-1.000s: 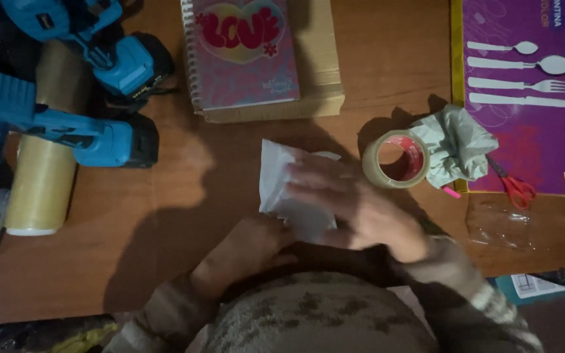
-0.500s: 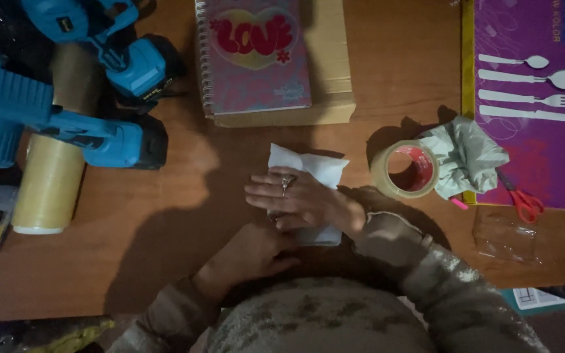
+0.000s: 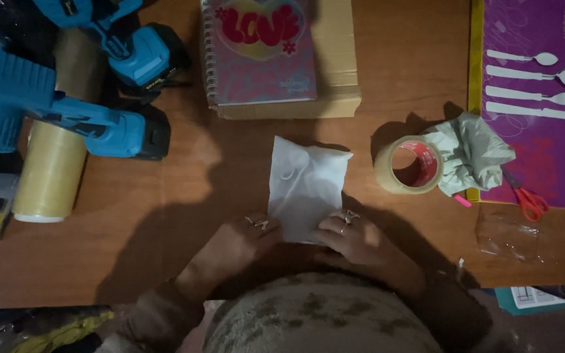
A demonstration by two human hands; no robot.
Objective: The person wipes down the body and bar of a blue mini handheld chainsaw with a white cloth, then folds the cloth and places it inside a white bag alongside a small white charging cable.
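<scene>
A white paper packet (image 3: 307,186) lies flat on the brown wooden surface (image 3: 184,196), near the middle, just in front of the person. Both hands are now at its near edge. The left hand (image 3: 240,238) touches the lower left corner with its fingers bent, and the right hand (image 3: 351,236) rests on the lower right corner, also with curled fingers. Each hand seems to pinch or press the edge of the packet, but whether the fingers really close on the paper, I cannot tell, because the light is weak.

Half a second ago the right hand lay flat and open across the middle of the packet and covered most of it. Now it has come back to the near corner, so almost the whole white face of the packet is visible. The left hand has moved only a little, from below the packet to its corner. The packet itself has stayed in nearly the same place.

To the right of the packet stands a roll of clear tape (image 3: 409,165) with a red core, well apart from it. A crumpled pale green cloth (image 3: 471,151) touches the roll, and red-handled scissors (image 3: 526,198) lie beyond it on a purple cutlery box (image 3: 537,137). Behind the packet there is a pink spiral notebook (image 3: 261,55) on a flat cardboard box (image 3: 338,72). On the left are blue power tools (image 3: 93,124) and a roll of yellowish film (image 3: 50,171).
</scene>
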